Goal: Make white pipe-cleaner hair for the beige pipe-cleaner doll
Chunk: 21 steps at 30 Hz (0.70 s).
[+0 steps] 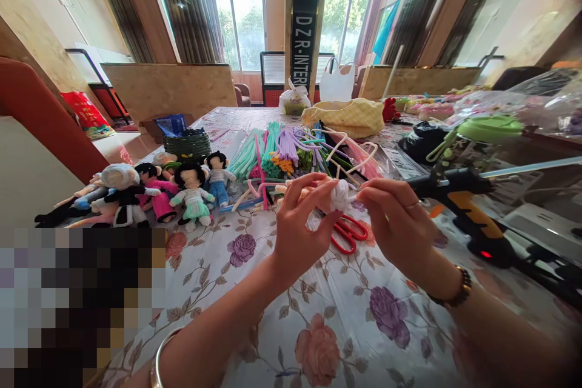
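My left hand pinches a small doll piece between thumb and fingers. The piece has a peach fuzzy part and a coiled white pipe cleaner wound on it. Close on its right, my right hand is closed, its fingertips pinched at the white coil's edge, apparently on the pipe cleaner's end. Just below both hands, red-handled scissors lie on the flowered tablecloth; their blades are mostly hidden. Loose pipe cleaners are scattered behind my left hand.
Finished pipe-cleaner dolls lie at left by a dark green basket. Colourful pipe-cleaner bundles spread ahead, with a yellow cloth bag behind. At right are a black-and-orange glue gun, lit red, and a green-lidded bottle.
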{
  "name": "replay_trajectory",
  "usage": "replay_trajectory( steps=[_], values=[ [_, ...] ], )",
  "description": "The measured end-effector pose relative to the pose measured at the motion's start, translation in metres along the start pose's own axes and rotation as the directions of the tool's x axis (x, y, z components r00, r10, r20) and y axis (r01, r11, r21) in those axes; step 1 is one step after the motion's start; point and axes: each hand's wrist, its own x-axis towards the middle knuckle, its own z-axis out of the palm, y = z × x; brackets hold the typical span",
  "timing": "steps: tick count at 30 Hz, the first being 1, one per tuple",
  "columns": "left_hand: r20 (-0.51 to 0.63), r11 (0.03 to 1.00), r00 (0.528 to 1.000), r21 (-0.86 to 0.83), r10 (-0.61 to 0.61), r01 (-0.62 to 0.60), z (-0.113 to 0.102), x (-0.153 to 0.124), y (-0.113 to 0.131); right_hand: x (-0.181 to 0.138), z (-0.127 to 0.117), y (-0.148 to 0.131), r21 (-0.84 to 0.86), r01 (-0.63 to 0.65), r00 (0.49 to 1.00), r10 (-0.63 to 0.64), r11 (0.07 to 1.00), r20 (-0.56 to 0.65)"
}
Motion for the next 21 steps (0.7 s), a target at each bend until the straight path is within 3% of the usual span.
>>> replay_trajectory(
  steps=[21],
  values=[
    [0.034,0.998,0.999,-0.046,-0.041,0.042,-0.0011,0.0001,-0.0003,0.0074,0.0001,-0.0075,0.064,-0.059,0.998,0.060,0.996,-0.007]
  ],
)
